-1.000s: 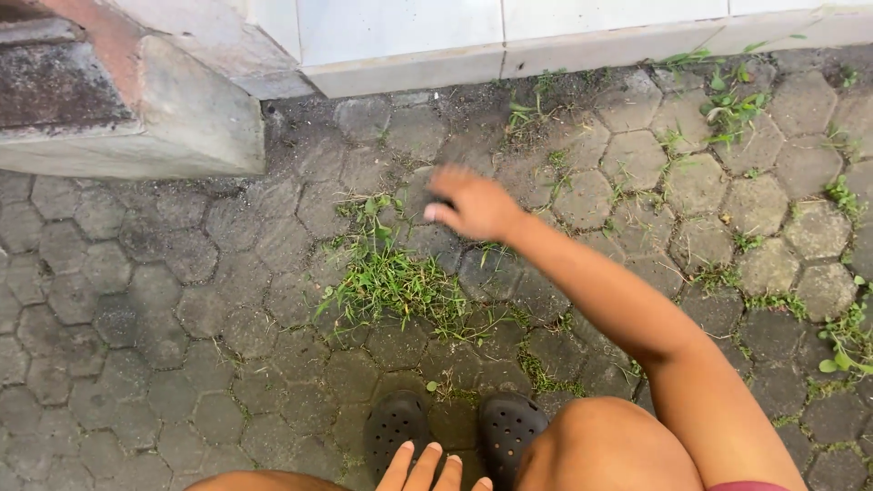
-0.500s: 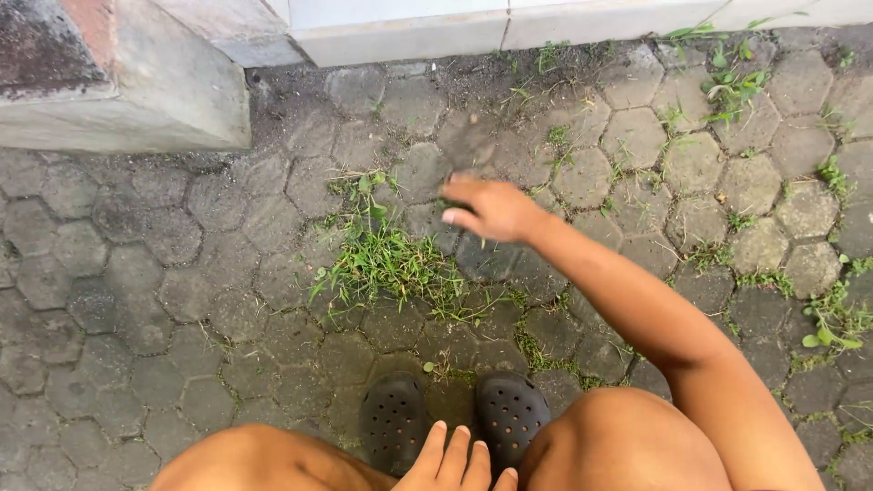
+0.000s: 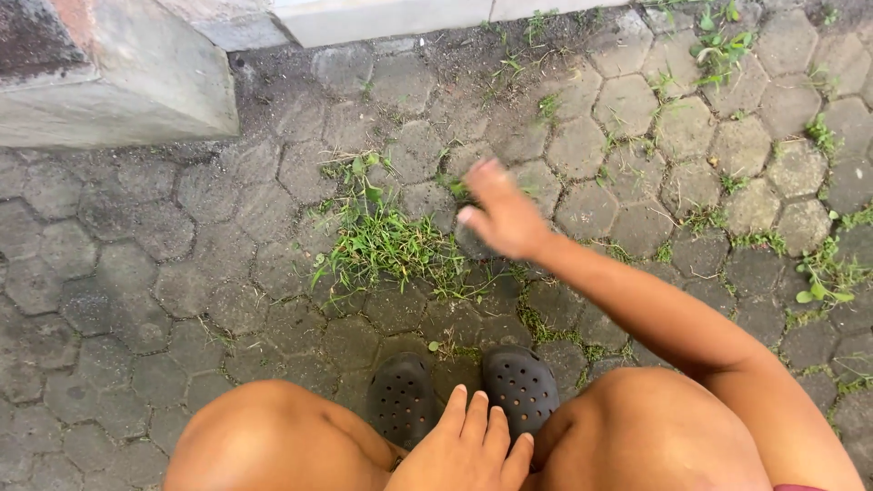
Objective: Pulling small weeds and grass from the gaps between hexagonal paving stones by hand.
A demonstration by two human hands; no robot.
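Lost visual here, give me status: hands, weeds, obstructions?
Right hand open, blurred, beside grass clump. Left hand open, resting between knees. Nothing blocking the clump.

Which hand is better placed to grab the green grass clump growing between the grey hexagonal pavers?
Right hand: stretched out, beside the green grass clump. Left hand lies back between the knees.

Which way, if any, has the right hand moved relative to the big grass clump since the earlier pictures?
Cannot tell for certain: the camera tilted too. The right hand hovers at the upper right edge of the grass clump, much as before, blurred with motion.
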